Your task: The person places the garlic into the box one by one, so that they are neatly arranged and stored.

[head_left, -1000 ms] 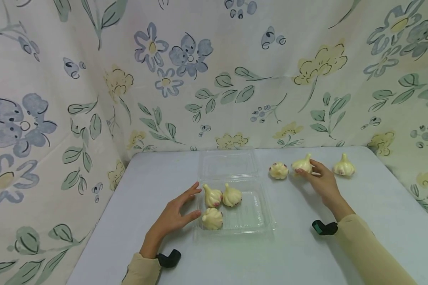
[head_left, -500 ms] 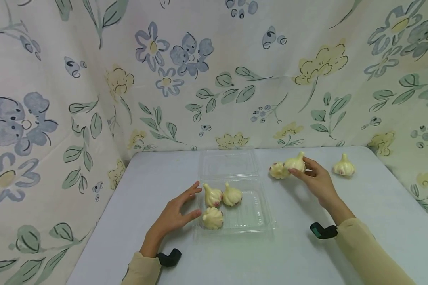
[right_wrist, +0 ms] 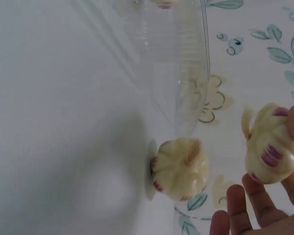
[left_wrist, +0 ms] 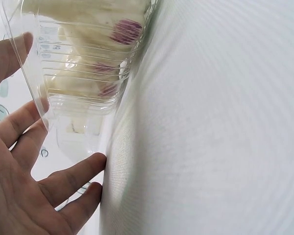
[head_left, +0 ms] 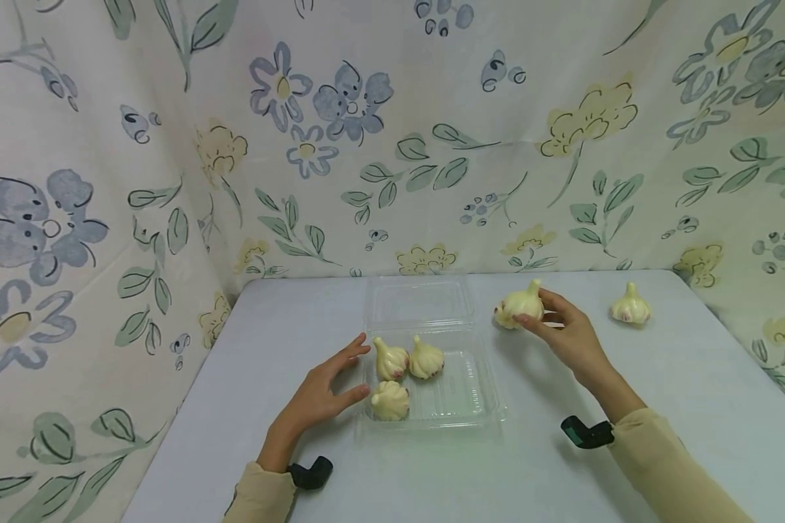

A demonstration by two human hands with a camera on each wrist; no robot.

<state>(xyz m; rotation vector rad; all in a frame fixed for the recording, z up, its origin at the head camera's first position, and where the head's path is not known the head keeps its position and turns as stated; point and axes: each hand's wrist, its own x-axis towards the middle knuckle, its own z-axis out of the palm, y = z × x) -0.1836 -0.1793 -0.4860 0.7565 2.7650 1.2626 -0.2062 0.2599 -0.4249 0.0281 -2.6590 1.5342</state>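
My right hand (head_left: 572, 341) pinches a garlic bulb (head_left: 527, 303) between thumb and fingers, lifted off the table; its root end and purple streaks show in the right wrist view. Just left of it another garlic bulb (right_wrist: 181, 169) rests on the table, partly hidden in the head view. My left hand (head_left: 323, 388) is at the left side of a clear plastic clamshell box (head_left: 469, 385). Its fingers are spread, with the thumb and some fingertips at the box's rim in the left wrist view. Inside the box, at its left, lie three garlic bulbs (head_left: 390, 402).
The box's clear lid (head_left: 421, 301) lies folded back behind it. One more garlic bulb (head_left: 631, 305) stands at the right back of the white table (head_left: 432, 479). A floral curtain (head_left: 425, 145) hangs behind the table. Both wrists carry small black cameras (head_left: 310, 473).
My right hand has moved left with its garlic bulb, which now partly covers the bulb on the table. My left hand and the box have stayed in place.
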